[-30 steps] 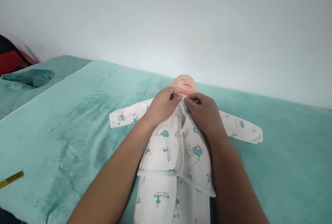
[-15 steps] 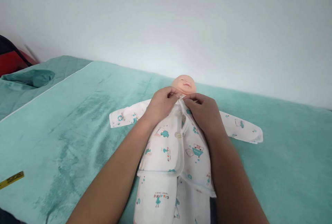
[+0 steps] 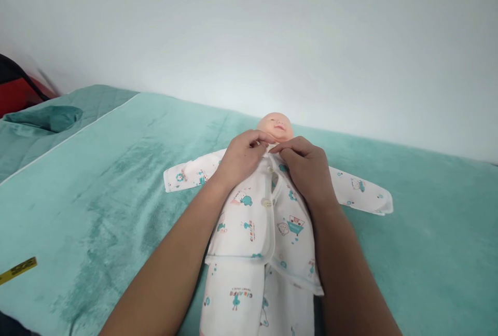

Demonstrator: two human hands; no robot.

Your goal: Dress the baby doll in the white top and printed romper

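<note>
A baby doll (image 3: pixel 277 126) lies on its back on a teal blanket (image 3: pixel 101 191), dressed in a white printed shirt (image 3: pixel 252 222) and matching trousers (image 3: pixel 233 299). Both sleeves are spread out to the sides. My left hand (image 3: pixel 243 158) and my right hand (image 3: pixel 305 167) meet at the shirt's collar just under the doll's chin. Each hand has its fingers closed in a pinch on a collar edge. A round button (image 3: pixel 266 203) shows lower on the shirt front, between my wrists.
A white wall runs behind the bed. At the far left lie a dark teal pillow (image 3: pixel 46 117) and a red and black object (image 3: pixel 15 92). A yellow strip (image 3: pixel 17 269) sits near the left front edge.
My right hand has slid slightly left and up, so its fingertips now touch my left hand's at the collar. The doll and the shirt lie as before.
</note>
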